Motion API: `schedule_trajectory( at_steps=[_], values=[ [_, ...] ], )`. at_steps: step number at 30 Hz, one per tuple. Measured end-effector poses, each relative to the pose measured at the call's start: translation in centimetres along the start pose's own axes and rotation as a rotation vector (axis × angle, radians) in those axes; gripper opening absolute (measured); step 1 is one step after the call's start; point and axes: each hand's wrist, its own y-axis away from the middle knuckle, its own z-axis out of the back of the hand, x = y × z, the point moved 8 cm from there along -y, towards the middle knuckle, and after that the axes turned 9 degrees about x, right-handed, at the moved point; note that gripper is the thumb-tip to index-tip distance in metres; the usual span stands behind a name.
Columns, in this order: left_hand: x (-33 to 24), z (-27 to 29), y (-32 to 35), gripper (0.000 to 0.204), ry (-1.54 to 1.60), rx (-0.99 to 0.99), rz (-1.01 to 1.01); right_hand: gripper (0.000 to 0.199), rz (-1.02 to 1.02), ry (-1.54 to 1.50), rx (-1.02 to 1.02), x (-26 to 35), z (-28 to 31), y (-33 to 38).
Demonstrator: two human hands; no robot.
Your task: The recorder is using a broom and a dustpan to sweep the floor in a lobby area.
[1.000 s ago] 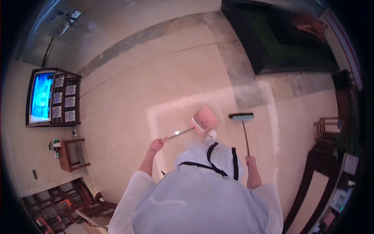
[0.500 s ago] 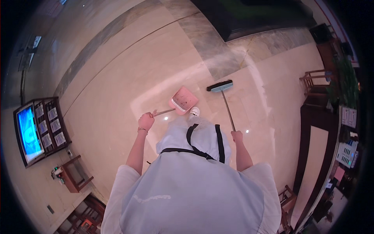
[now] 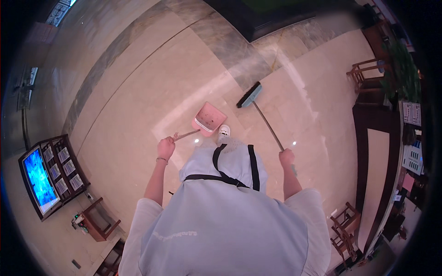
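Note:
My left hand (image 3: 166, 148) is closed around the handle of a pink long-handled dustpan (image 3: 210, 117). The pan rests on the floor ahead of me with small dark bits of dirt in it. A white shoe (image 3: 224, 130) of mine stands right beside the pan. In my right hand (image 3: 286, 157) is the pole of a broom (image 3: 251, 97) with a light blue head and dark bristles. The broom head is tilted and lies to the right of the dustpan, apart from it, at floor level. A light apron with black straps covers my front.
Glossy beige tiles (image 3: 152, 92) with grey marble bands make up the floor. A dark raised platform edge (image 3: 251, 34) lies ahead. To the left stand a lit screen (image 3: 40, 181) and a wooden stool (image 3: 99, 221). A counter (image 3: 375, 184) and wooden chairs (image 3: 366, 73) line the right.
The broom head has turned to a steeper angle and shifted a little left, while my right hand has moved slightly right. The dustpan sits slightly farther left in view.

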Motion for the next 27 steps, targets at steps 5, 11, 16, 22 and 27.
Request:
schedule_trajectory(
  at_steps=[5, 11, 16, 22, 27],
  values=[
    [-2.0, 2.1, -2.3, 0.016, -0.128, -0.027, -0.127, 0.051, 0.128, 0.209, -0.111, -4.2, 5.2, -3.3],
    [-4.7, 4.1, -6.1, 0.016, -0.167, -0.020, -0.234, 0.058, 0.253, 0.384, -0.136, -1.9, 16.0, -4.8],
    [-6.4, 4.8, -9.6, 0.012, -0.284, 0.016, -0.249, 0.056, 0.444, 0.485, -0.205, 2.4, 18.8, -6.1],
    [-9.1, 7.3, -9.4, 0.014, -0.279, -0.181, -0.321, 0.043, 0.499, 0.555, -0.256, 9.4, 16.3, -9.1],
    [-8.2, 5.1, -10.3, 0.021, -0.166, -0.009, -0.272, 0.032, 0.486, 0.610, -0.395, 14.1, 17.7, -9.4]
  ],
)
